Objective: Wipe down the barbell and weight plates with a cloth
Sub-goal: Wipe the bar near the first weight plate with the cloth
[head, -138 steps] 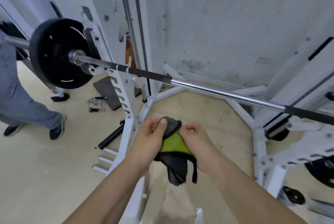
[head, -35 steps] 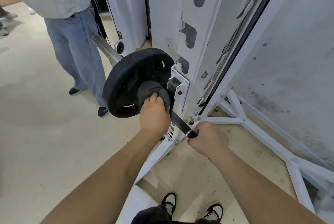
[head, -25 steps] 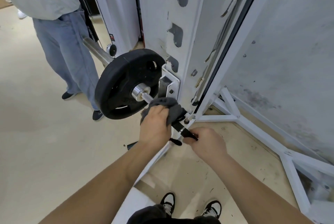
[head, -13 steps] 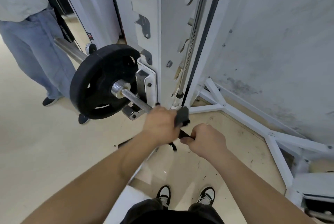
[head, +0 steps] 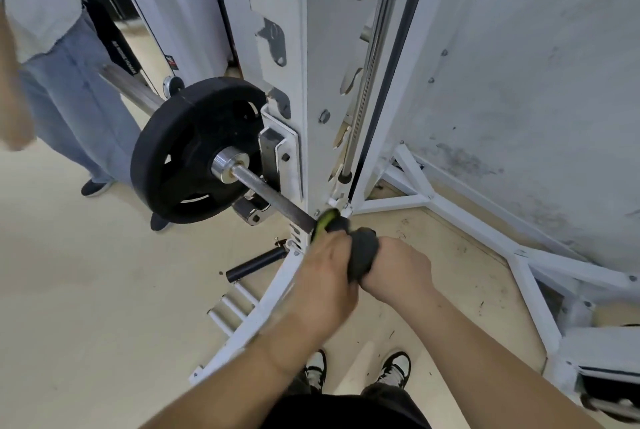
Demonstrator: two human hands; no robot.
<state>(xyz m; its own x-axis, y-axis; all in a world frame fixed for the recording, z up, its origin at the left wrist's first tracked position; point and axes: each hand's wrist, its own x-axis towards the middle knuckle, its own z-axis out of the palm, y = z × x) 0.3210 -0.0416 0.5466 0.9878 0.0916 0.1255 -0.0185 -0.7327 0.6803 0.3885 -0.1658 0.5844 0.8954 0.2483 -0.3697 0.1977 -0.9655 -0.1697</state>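
Grey-and-green cloth (head: 360, 248) wraps the steel barbell shaft (head: 273, 201), clenched by the left hand (head: 325, 286) for wiping, while the closed right hand (head: 398, 271) steadies the bar just beside it, at four o'clock from the round black weight plate (head: 194, 151).

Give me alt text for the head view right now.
Both hands meet on the barbell shaft: the left hand wraps a grey-and-green cloth around it, the right hand beside it. Further along, a black weight plate sits next to the white rack upright; another person's jeans show at left.
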